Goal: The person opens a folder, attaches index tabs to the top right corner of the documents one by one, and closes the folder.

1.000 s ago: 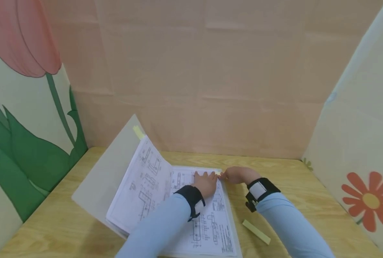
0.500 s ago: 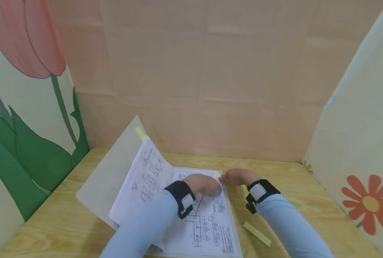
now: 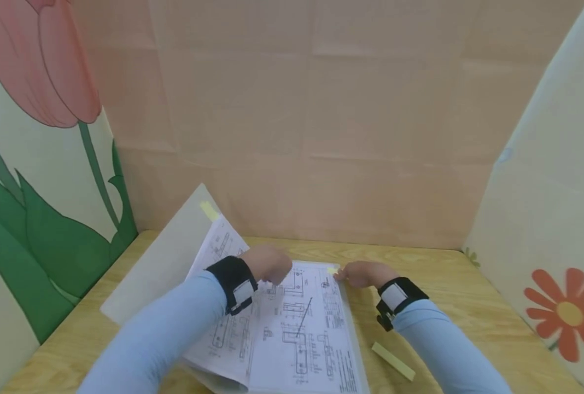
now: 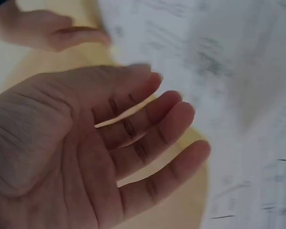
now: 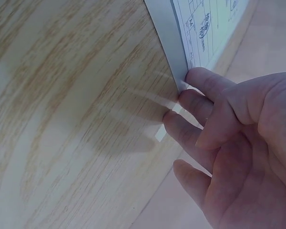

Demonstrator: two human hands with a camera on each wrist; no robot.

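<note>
Binder of printed drawings [image 3: 292,323] lying open on the table [image 3: 469,306], long axis running away from the person: right hand [image 3: 363,273] pinches its far right corner, while left hand [image 3: 270,264], fingers loosely spread and empty, hovers over the left pages.

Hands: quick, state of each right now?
Left hand: open, holding nothing, above the drawing pages.
Right hand: fingertips at the folder's corner; grip cannot be told.
</note>
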